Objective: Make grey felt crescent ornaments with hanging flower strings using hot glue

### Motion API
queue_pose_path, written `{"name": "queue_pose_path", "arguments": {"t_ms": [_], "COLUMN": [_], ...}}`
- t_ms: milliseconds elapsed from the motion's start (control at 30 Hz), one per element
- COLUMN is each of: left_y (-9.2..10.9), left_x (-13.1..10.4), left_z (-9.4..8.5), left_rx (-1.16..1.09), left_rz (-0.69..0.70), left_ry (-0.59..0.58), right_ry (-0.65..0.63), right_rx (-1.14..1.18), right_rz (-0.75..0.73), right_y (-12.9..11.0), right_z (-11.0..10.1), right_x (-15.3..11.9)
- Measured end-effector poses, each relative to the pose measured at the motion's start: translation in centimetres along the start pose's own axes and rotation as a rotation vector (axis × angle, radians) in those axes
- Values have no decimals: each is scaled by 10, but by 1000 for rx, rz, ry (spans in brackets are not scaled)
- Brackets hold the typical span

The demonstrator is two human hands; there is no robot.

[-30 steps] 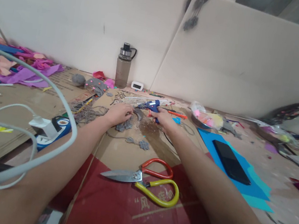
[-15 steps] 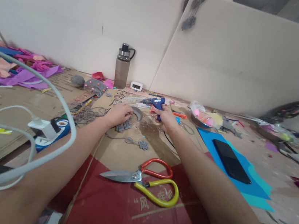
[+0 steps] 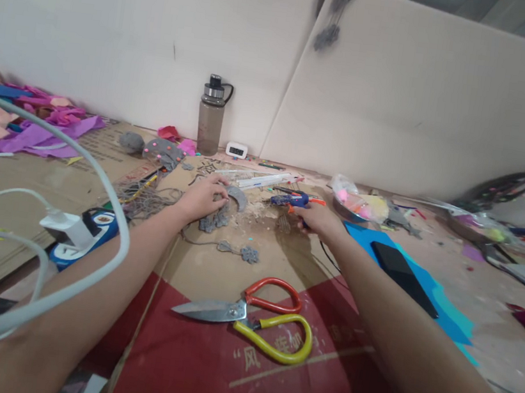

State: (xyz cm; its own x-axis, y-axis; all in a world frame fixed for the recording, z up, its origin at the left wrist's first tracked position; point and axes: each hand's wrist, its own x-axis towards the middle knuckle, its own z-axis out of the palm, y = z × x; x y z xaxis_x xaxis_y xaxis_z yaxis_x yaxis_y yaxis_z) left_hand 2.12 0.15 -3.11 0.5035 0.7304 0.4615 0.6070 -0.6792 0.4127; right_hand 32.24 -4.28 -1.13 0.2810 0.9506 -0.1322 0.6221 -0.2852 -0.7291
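Observation:
My left hand (image 3: 202, 200) rests on the cardboard with finger and thumb apart. Its fingertips are beside the upper end of a grey felt crescent (image 3: 238, 198); whether they touch it, I cannot tell. Below that hand lie grey flower-shaped pieces (image 3: 214, 218). My right hand (image 3: 316, 219) is closed round the handle of a blue hot glue gun (image 3: 294, 199), its nozzle pointing left, low over the cardboard. A grey cord with a small flower (image 3: 249, 255) lies in front of the hands. Nearer me are scissors (image 3: 234, 312) with one red and one yellow handle, blades to the left.
White glue sticks (image 3: 264, 181) lie behind the crescent. A bottle (image 3: 210, 119) and a small digital clock (image 3: 236, 150) stand by the wall. Tangled grey cord (image 3: 144, 197) and a power strip (image 3: 84, 244) are at left. A black phone (image 3: 402, 273) lies on blue sheets at right.
My right hand has moved right and slightly toward me with the glue gun, away from the crescent. My left hand's finger and thumb have spread a little.

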Motion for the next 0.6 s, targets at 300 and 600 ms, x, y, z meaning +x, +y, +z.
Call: {"name": "queue_pose_path", "arguments": {"t_ms": [300, 600], "left_y": [-2, 2], "left_x": [3, 5], "left_z": [-11, -7], "left_rx": [-525, -374], "left_rz": [-174, -144], "left_ry": [103, 53], "right_ry": [271, 131], "right_rx": [-221, 12], "right_rz": [-629, -937], "right_y": [-50, -95], "right_z": [35, 85], "right_x": [-29, -28]}}
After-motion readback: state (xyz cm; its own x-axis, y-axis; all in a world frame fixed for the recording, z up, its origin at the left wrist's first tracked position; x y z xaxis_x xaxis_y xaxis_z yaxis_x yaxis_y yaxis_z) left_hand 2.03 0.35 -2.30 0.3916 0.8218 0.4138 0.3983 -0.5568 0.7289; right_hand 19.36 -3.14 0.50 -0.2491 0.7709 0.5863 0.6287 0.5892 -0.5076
